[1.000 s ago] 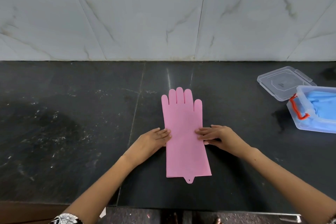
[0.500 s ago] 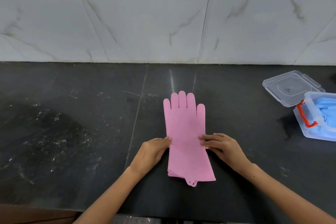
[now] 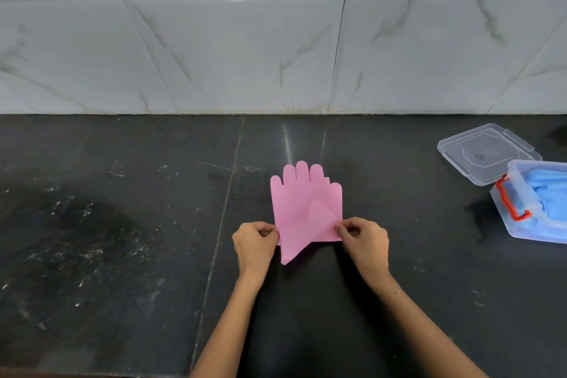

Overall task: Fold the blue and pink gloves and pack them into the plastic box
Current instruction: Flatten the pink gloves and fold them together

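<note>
A pink glove (image 3: 302,204) lies on the black counter (image 3: 122,224), fingers pointing toward the wall. Its cuff end is lifted and partly turned up over the palm, with one corner hanging down at the front. My left hand (image 3: 254,244) pinches the glove's left edge. My right hand (image 3: 365,242) pinches its right edge. At the far right stands the clear plastic box (image 3: 515,224) with a red handle. A blue glove (image 3: 549,193) lies folded inside it.
The box's clear lid (image 3: 484,152) lies flat on the counter behind the box. A marble-tiled wall (image 3: 276,55) rises along the counter's back edge. The counter's front edge runs just below my forearms.
The glove lay flat with my hands pressing its middle. Both hands slid down to the cuff, gripped its edges and brought it up toward the fingers, so the glove looks shorter.
</note>
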